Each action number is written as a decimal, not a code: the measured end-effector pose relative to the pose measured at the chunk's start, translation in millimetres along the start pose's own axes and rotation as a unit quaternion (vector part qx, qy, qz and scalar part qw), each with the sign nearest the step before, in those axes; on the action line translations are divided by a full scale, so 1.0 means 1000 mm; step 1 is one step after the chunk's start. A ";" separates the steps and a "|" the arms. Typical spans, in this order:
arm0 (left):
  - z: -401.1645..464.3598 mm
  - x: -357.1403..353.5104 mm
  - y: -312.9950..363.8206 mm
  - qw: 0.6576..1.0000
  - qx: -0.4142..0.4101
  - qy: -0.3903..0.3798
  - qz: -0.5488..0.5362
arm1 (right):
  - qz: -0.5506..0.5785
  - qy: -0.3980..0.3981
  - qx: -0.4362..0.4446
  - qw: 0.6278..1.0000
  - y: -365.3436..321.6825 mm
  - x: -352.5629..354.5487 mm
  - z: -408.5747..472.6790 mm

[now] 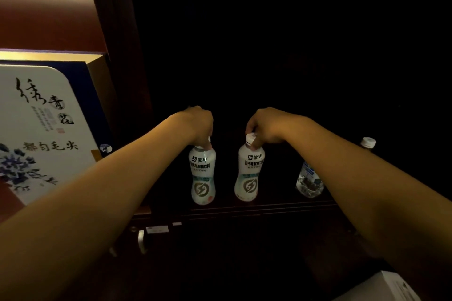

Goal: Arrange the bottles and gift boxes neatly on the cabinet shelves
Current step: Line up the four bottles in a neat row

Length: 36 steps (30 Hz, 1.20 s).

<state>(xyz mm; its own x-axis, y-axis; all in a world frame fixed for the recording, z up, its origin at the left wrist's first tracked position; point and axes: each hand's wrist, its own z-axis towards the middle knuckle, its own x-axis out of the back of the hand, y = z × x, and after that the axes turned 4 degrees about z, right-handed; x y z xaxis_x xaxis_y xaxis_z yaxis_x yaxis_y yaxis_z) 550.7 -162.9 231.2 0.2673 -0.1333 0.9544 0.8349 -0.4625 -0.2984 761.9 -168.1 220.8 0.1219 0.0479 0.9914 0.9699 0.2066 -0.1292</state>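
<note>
The fingers (206,145) of the left hand (195,122) pinch the cap of one white drink bottle (202,176); those of the right hand (266,127) are clamped on the cap of its twin (249,173). Top grips likely suit squaring the upright pair, labels outward, near the shelf's front edge (244,210). Both wrists bend downward, forearms reaching in from below. A clear bottle (309,182) stands toward the right; a gift box (44,129) stands left of the compartment.

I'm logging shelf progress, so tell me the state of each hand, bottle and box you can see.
Left hand: gripping the left white bottle's cap.
Right hand: gripping the right white bottle's cap.
Left white bottle: upright, capped.
Right white bottle: upright, capped.
Clear bottle: upright, capped, untouched.
Gift box: closed, tilted.
</note>
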 end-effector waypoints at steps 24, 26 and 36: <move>0.071 0.058 0.208 0.982 -0.012 0.133 -0.137 | 0.060 0.109 -0.033 0.992 0.236 0.029 -0.073; 0.081 0.058 0.223 0.980 -0.019 0.117 -0.159 | 0.026 0.093 -0.067 0.993 0.254 0.028 -0.078; 0.119 0.053 0.270 0.973 0.021 0.093 -0.212 | 0.000 0.110 -0.131 0.985 0.283 0.005 -0.086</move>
<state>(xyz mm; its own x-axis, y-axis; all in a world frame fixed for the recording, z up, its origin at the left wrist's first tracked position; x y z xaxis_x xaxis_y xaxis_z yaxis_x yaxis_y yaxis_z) 848.1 -190.6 199.7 -0.1932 -0.0970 0.9764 0.8709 -0.4753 0.1251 1055.1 -193.9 191.0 0.1366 -0.1715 0.9757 0.9875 -0.0543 -0.1478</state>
